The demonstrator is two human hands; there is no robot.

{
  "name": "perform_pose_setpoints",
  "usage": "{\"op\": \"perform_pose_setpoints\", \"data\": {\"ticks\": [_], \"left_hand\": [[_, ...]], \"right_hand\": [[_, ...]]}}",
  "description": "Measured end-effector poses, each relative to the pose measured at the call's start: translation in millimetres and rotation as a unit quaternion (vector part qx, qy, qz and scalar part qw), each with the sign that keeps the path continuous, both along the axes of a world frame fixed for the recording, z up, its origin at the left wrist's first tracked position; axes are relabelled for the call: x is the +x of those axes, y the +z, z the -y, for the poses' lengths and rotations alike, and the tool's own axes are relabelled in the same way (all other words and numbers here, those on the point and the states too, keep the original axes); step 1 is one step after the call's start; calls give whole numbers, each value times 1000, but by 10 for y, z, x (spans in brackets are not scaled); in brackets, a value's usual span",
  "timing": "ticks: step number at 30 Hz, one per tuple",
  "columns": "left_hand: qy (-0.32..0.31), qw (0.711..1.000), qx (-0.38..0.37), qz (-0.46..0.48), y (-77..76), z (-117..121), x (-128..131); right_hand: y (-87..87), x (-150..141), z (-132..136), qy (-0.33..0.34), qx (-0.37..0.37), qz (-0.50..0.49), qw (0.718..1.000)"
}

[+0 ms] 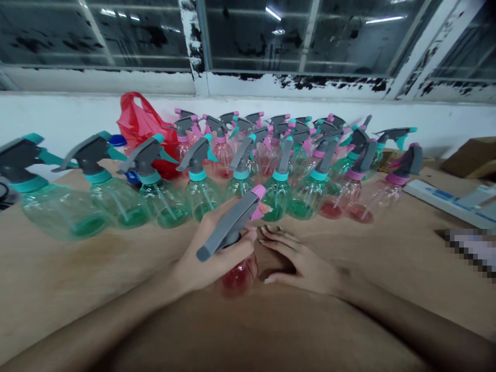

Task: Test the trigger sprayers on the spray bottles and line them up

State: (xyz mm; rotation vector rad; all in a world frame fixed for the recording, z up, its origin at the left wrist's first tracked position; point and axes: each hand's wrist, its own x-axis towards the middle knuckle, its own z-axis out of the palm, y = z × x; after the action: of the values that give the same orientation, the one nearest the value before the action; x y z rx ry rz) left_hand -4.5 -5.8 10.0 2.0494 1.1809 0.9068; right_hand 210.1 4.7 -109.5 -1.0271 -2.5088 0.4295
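Note:
A pink spray bottle with a grey trigger head and pink nozzle stands on the table in front of me. My left hand is wrapped round its neck, just under the head, and hides most of the collar. To the right of the bottle, my right hand rests on the tabletop with its fingers stretched out, holding nothing. Its fingertips are close to the bottle; whether they touch it I cannot tell. Just beyond both hands runs a front row of spray bottles, among them a green one and a pink one.
More spray bottles crowd behind the front row. A red plastic bag sits at the back left by the wall. On the right are a white and blue flat box, a cardboard box and a pixelated object on the wooden table.

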Motion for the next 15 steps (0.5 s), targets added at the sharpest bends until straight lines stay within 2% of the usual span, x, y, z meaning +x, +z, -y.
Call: {"op": "perform_pose_setpoints", "data": {"ticks": [3,7,15], "left_hand": [[3,1000,-5,12,3,6,13],[-8,998,30,51,1,13,20],[3,999,27,45,-18,18,-6]], "right_hand": [[13,4,5,-3,5,-6,1000],[18,3,7,-3,15,-14,1000],[-6,10,-1,6,28,-20,999]]}}
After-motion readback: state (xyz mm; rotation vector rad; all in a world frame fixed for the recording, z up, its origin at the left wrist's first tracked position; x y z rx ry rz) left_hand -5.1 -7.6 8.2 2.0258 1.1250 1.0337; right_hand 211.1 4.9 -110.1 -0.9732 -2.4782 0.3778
